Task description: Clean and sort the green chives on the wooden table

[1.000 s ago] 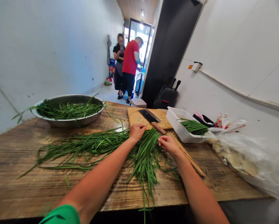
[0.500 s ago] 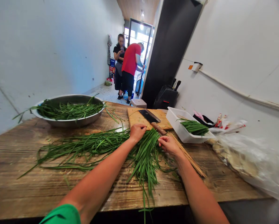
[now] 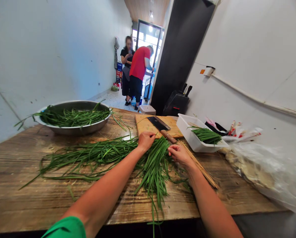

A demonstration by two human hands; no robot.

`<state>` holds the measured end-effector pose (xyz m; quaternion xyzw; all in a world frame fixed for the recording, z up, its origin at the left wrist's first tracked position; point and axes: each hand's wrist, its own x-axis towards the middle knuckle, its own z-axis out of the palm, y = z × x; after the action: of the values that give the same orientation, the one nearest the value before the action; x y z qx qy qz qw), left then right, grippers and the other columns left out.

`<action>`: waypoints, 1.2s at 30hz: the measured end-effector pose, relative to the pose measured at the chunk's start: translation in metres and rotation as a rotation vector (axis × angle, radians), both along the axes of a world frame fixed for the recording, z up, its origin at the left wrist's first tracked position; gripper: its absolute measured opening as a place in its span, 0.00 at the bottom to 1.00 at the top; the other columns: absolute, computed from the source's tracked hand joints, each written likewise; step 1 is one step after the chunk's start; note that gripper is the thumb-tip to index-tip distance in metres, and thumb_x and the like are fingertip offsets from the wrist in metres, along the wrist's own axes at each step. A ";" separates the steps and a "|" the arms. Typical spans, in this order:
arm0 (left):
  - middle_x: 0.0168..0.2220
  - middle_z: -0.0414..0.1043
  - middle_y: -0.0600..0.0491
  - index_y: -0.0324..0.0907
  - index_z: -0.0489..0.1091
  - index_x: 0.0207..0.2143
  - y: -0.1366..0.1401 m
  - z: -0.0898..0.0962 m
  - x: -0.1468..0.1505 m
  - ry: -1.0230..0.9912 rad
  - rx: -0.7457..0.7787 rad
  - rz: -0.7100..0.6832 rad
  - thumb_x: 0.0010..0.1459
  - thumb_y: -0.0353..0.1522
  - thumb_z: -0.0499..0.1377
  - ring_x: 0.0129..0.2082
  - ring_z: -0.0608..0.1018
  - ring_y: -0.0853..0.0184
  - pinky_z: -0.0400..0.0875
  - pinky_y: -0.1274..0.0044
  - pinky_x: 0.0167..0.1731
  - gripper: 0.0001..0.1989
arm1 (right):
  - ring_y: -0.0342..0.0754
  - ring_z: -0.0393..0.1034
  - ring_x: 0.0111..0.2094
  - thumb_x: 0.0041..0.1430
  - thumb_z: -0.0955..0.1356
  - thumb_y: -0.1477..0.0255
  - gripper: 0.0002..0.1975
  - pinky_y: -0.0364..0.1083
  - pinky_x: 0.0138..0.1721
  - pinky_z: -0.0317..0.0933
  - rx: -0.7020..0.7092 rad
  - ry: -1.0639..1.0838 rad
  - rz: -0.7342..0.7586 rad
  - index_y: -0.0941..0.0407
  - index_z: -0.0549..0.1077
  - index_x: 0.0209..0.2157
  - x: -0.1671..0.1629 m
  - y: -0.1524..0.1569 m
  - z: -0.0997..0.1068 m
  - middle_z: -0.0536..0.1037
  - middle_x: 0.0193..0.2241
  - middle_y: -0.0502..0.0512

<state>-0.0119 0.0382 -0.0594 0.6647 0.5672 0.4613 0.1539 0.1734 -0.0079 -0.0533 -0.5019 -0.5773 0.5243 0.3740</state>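
Note:
My left hand (image 3: 146, 140) is closed in a pinch at the top of a bunch of garlic chives (image 3: 156, 168); what sits between its fingertips is too small to make out. On the other side of the bunch, my right hand (image 3: 179, 153) is also closed, thumb against fingers, its contents hidden. The bunch hangs toward me with a few blades past the table's front edge. Further loose chives (image 3: 95, 153) spread to the left under my left forearm. Thin wooden skewers (image 3: 200, 165) lie beside my right hand. A cleaver (image 3: 160, 125) rests on a wooden cutting board (image 3: 143, 124).
A metal basin (image 3: 81, 129) of chives stands at the back left of the wooden table (image 3: 21, 205). At the right are a white plastic tub (image 3: 195, 140) with chives and a clear plastic bag (image 3: 267, 168). Two people (image 3: 138, 64) stand by a glass door.

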 end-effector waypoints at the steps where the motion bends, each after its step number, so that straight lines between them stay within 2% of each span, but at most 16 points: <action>1: 0.34 0.77 0.52 0.41 0.75 0.33 0.000 0.000 0.000 0.003 0.005 -0.004 0.51 0.29 0.56 0.36 0.76 0.68 0.67 0.79 0.38 0.09 | 0.32 0.46 0.10 0.40 0.67 0.61 0.14 0.37 0.10 0.37 -0.002 0.000 -0.003 0.57 0.64 0.22 0.000 0.000 0.000 0.65 0.14 0.42; 10: 0.35 0.76 0.51 0.41 0.75 0.33 -0.002 0.000 0.000 0.038 0.050 -0.035 0.52 0.30 0.55 0.36 0.76 0.68 0.67 0.78 0.37 0.10 | 0.32 0.46 0.09 0.41 0.67 0.62 0.13 0.37 0.10 0.36 0.009 0.006 -0.001 0.57 0.64 0.22 0.000 0.000 -0.002 0.65 0.13 0.43; 17: 0.30 0.76 0.52 0.41 0.76 0.28 -0.005 0.004 -0.001 0.112 0.030 -0.039 0.52 0.30 0.54 0.32 0.75 0.68 0.65 0.78 0.34 0.09 | 0.32 0.45 0.09 0.40 0.67 0.61 0.14 0.37 0.10 0.36 -0.004 0.017 -0.024 0.57 0.64 0.23 -0.004 0.000 -0.001 0.65 0.13 0.42; 23: 0.30 0.76 0.51 0.42 0.76 0.28 -0.009 0.003 0.002 0.210 0.074 -0.100 0.52 0.29 0.54 0.32 0.74 0.68 0.64 0.79 0.36 0.10 | 0.32 0.45 0.09 0.39 0.67 0.61 0.14 0.37 0.11 0.37 0.015 0.006 -0.052 0.57 0.64 0.22 -0.006 -0.001 0.000 0.65 0.13 0.43; 28: 0.34 0.76 0.49 0.41 0.75 0.32 -0.016 0.005 0.014 0.315 0.084 -0.181 0.53 0.29 0.51 0.35 0.75 0.66 0.65 0.77 0.39 0.13 | 0.33 0.46 0.10 0.39 0.68 0.61 0.14 0.37 0.11 0.37 0.031 0.010 -0.105 0.57 0.64 0.21 -0.005 -0.002 0.000 0.64 0.12 0.43; 30: 0.36 0.76 0.49 0.41 0.75 0.34 -0.017 0.009 0.015 0.327 0.060 -0.158 0.53 0.28 0.50 0.38 0.75 0.65 0.65 0.76 0.41 0.13 | 0.33 0.46 0.10 0.39 0.68 0.61 0.14 0.37 0.12 0.36 0.029 0.004 -0.097 0.57 0.64 0.21 -0.004 -0.002 0.002 0.63 0.11 0.43; 32: 0.38 0.75 0.49 0.41 0.74 0.37 -0.016 0.014 0.010 0.292 0.019 -0.059 0.53 0.27 0.50 0.40 0.75 0.65 0.65 0.76 0.42 0.15 | 0.33 0.46 0.10 0.39 0.68 0.61 0.15 0.37 0.12 0.36 0.032 0.011 -0.073 0.57 0.64 0.20 -0.003 -0.003 0.006 0.63 0.12 0.43; 34: 0.40 0.75 0.48 0.40 0.74 0.39 -0.014 0.021 -0.003 0.240 -0.039 0.045 0.53 0.27 0.50 0.40 0.75 0.65 0.65 0.76 0.42 0.15 | 0.33 0.46 0.11 0.40 0.68 0.60 0.15 0.38 0.12 0.36 0.048 0.036 -0.050 0.57 0.64 0.21 0.000 -0.004 0.011 0.64 0.13 0.44; 36: 0.39 0.75 0.48 0.39 0.74 0.38 -0.012 0.030 -0.019 0.230 -0.114 0.052 0.52 0.28 0.52 0.39 0.75 0.64 0.66 0.77 0.40 0.14 | 0.33 0.46 0.11 0.42 0.69 0.60 0.15 0.38 0.12 0.36 0.090 0.074 -0.014 0.58 0.65 0.21 0.008 -0.006 0.018 0.64 0.14 0.44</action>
<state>-0.0307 0.0263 -0.0298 0.6883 0.6235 0.3529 0.1135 0.1809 -0.0137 -0.0354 -0.4691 -0.5826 0.5133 0.4208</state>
